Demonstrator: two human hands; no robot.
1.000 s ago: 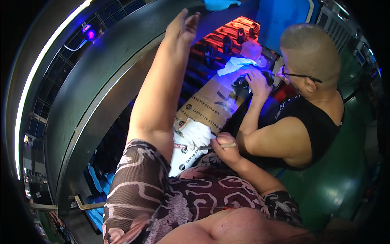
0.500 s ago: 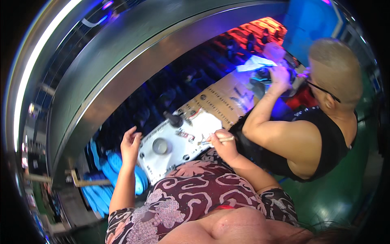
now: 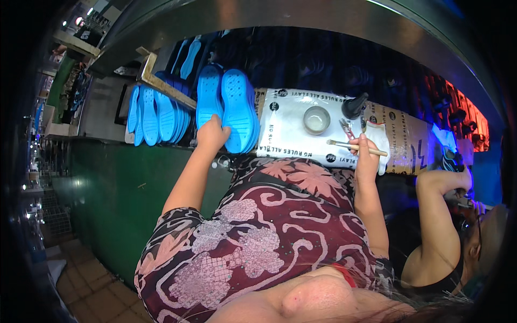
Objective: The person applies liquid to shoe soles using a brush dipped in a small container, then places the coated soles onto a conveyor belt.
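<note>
My left hand (image 3: 213, 134) is closed on the near end of a blue shoe sole (image 3: 209, 94), its fingers partly hidden. A second blue sole (image 3: 238, 107) stands close beside it, atop others. In my right hand (image 3: 366, 159) is a paintbrush (image 3: 358, 147) with a wooden handle, its bristles pointing left over the white printed sheet (image 3: 280, 126). On that sheet sit a small round cup (image 3: 316, 119) with pale contents and a dark, pointed-tip bottle (image 3: 354, 106). A pair of pliers-like tools (image 3: 346, 129) lies between cup and brush; their exact kind is unclear.
Several blue soles (image 3: 161, 116) stand left of a wooden bar (image 3: 161, 82). Brown printed cardboard (image 3: 406, 140) adjoins the sheet on the right. A co-worker's arm (image 3: 439, 215) is at the right. A metal hood edge (image 3: 291, 16) spans the far side, above dark racks.
My view has turned left. My left hand, earlier raised and open beside the sheet, is now on a blue sole. The right hand still holds the brush.
</note>
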